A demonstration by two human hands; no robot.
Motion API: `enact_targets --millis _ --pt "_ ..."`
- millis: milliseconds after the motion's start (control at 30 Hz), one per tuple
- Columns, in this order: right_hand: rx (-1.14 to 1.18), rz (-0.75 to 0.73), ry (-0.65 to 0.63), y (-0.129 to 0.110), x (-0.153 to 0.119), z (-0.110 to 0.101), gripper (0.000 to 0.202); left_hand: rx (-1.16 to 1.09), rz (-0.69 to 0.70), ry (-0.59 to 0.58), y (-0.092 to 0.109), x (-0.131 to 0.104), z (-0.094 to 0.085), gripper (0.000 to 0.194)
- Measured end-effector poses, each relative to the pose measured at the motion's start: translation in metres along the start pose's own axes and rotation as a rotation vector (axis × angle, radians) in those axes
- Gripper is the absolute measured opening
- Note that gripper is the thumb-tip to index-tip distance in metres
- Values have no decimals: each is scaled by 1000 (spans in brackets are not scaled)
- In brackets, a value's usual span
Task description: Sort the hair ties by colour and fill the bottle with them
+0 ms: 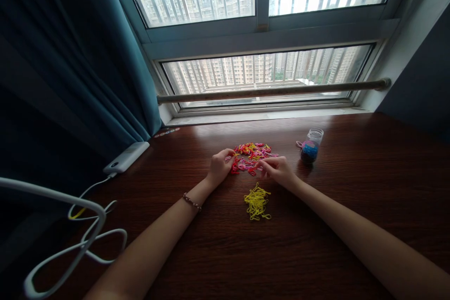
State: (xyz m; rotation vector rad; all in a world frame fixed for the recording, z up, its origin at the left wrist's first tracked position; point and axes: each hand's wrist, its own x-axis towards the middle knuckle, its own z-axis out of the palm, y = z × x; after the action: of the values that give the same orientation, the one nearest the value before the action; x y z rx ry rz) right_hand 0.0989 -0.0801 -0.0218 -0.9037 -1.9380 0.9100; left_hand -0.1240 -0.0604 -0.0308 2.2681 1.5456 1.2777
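Note:
A loose heap of small rubber bands (258, 151), mostly red, pink and orange with some yellow, lies on the brown table. My left hand (221, 167) is at the heap's left edge, thumb and forefinger closed on a yellow rubber band (236, 154). At the near right edge, my right hand (277, 171) has its fingertips pinched together among the pink and red bands; what they hold is too small to make out. Nearer to me, between my forearms, lies a separate pile of yellow rubber bands (258, 202).
A clear jar (311, 146) with blue and dark contents stands right of the heap, a pink band (299, 144) beside it. On the left are a white power bank (127, 156), looping white cables (100, 215) and a blue curtain (116, 70). The window sill (267, 115) borders the wooden table (369, 187).

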Motion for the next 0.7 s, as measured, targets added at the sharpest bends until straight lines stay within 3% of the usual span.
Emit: enact_targets --millis 100,267,333,533,700 --pt "-336 -196 147 16 5 -3 27 -71 110 -66 19 -8 3 9" --pt "-629 -193 64 26 7 0 35 -110 536 -413 56 -24 12 13" --pt "-674 -166 33 26 6 1 33 -84 660 -473 64 -27 14 15" --pt "-696 -154 13 28 5 3 29 35 783 -428 64 -25 6 18" --pt "-661 -120 15 29 7 2 29 95 754 -378 53 -17 -5 34"
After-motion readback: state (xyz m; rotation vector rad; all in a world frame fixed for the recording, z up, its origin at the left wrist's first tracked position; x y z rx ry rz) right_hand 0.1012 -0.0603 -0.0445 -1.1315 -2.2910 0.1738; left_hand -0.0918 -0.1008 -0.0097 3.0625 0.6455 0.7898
